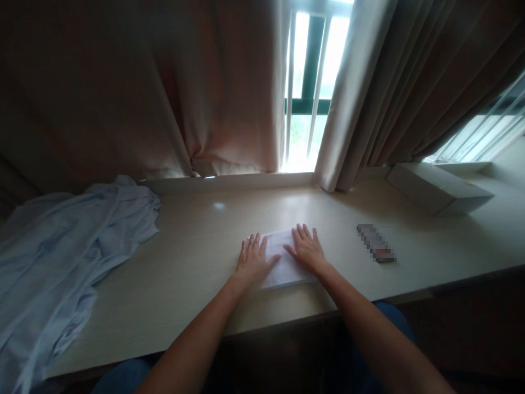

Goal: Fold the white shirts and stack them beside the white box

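The big desk (pixel 176 273) sits under a window with curtains (pixel 229 87). A blue shirt (pixel 69 241) lies in a heap on its left side. A white box (pixel 435 189) is far off to the right. A small white cloth (pixel 283 262) lies folded in the middle. The left hand (pixel 254 261) and right hand (pixel 307 249) press flat on it, fingers spread, gripping nothing. Pressing evenly and smoothing outward would likely keep the fold neat

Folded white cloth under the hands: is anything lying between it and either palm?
Nothing visible does. The left hand and right hand both lie flat, fingers spread, directly on the small folded white cloth on the pale wooden desk.
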`<act>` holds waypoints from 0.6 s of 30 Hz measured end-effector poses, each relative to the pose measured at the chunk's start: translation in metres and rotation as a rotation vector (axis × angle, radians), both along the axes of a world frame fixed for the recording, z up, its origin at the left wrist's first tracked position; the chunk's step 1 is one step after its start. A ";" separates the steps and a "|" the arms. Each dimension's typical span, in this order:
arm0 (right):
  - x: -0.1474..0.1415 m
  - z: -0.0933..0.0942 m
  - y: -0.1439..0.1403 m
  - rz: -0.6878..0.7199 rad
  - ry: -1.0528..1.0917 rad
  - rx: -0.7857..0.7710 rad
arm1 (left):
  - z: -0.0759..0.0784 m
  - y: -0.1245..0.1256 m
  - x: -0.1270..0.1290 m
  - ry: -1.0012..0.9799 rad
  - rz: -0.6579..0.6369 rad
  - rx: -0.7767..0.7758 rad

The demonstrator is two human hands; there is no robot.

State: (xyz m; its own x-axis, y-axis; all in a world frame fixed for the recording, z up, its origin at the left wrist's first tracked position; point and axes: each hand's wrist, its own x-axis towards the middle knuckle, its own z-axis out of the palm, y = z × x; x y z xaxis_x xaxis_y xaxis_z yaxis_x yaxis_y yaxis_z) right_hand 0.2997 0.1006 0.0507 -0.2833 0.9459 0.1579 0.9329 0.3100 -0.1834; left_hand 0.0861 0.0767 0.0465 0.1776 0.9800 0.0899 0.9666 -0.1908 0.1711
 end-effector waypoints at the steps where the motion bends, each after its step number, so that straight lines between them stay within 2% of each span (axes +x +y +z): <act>1: -0.001 -0.003 0.003 -0.007 0.000 -0.034 | -0.005 0.000 0.000 -0.001 0.007 0.010; 4: -0.003 -0.016 0.009 -0.026 0.023 -0.102 | -0.019 -0.004 0.002 -0.005 0.025 0.072; 8: -0.003 -0.029 0.009 -0.043 0.064 -0.093 | -0.025 -0.007 0.004 -0.022 0.029 0.134; 14: -0.002 -0.028 0.007 -0.047 0.089 -0.091 | -0.023 -0.006 0.001 -0.138 0.046 0.148; 18: -0.002 -0.026 0.005 -0.055 0.092 -0.093 | -0.025 -0.025 -0.009 -0.201 0.037 0.132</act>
